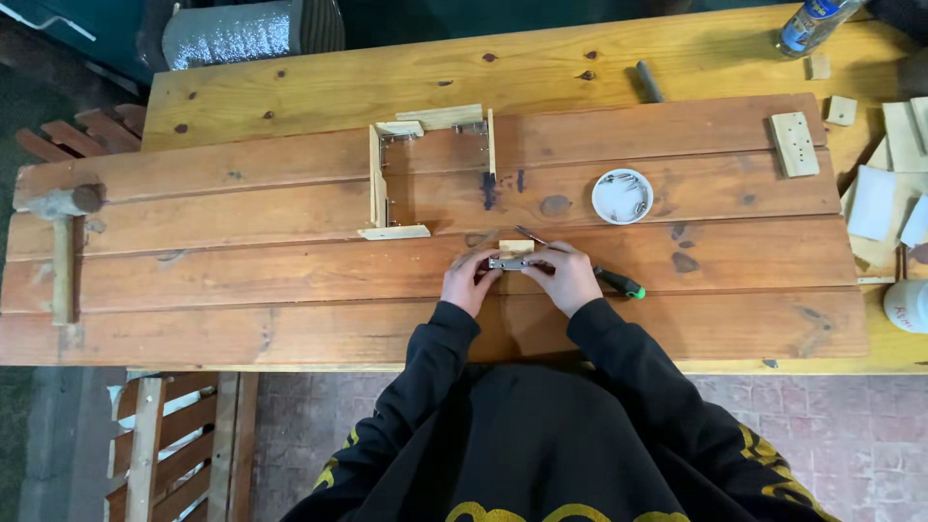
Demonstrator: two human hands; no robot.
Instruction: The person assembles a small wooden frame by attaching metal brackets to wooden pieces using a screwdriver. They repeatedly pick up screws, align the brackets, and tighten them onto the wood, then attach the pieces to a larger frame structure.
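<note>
Your left hand (pixel 470 280) and right hand (pixel 565 277) pinch a flat metal hinge (pixel 508 263) | small wood block (pixel 515 247) touching | screwdriver (pixel 590 271) under right | round white dish (pixel 623 195) beyond.

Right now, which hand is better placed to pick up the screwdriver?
Right hand, probably. The screwdriver, with its black and green handle, lies just beside it, shaft running under its fingers. The left hand sits on the far side of the small wood block with metal bracket.

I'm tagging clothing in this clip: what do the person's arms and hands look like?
Both arms are in long black sleeves reaching to the wrists, part of a black top with yellow markings low on the sides and front. The left hand and right hand are bare: no gloves. Rings or a watch cannot be made out.
</note>
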